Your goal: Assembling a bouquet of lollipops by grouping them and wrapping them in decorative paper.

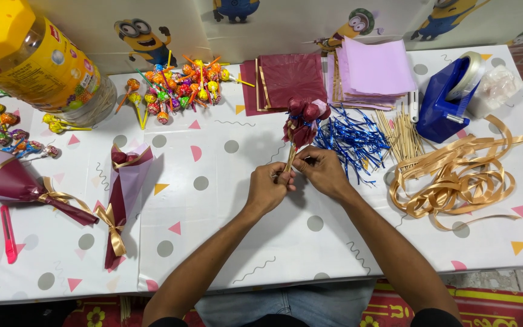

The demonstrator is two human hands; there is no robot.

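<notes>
My left hand (267, 186) and my right hand (322, 171) meet at the table's middle, both closed around the wooden sticks of a small bunch of lollipops wrapped in dark red foil (302, 123). The bunch stands up and away from me, with a blue metallic tie near its neck. Just to its right lies a heap of blue metallic twist ties (352, 140).
Loose lollipops (177, 88), maroon (286, 79) and lilac paper sheets (375, 69), wooden skewers (402, 134), a blue tape dispenser (449, 97), gold ribbon (461, 178), two finished maroon bouquets (122, 194), a red cutter (8, 233) and a big yellow jar (37, 60) surround me.
</notes>
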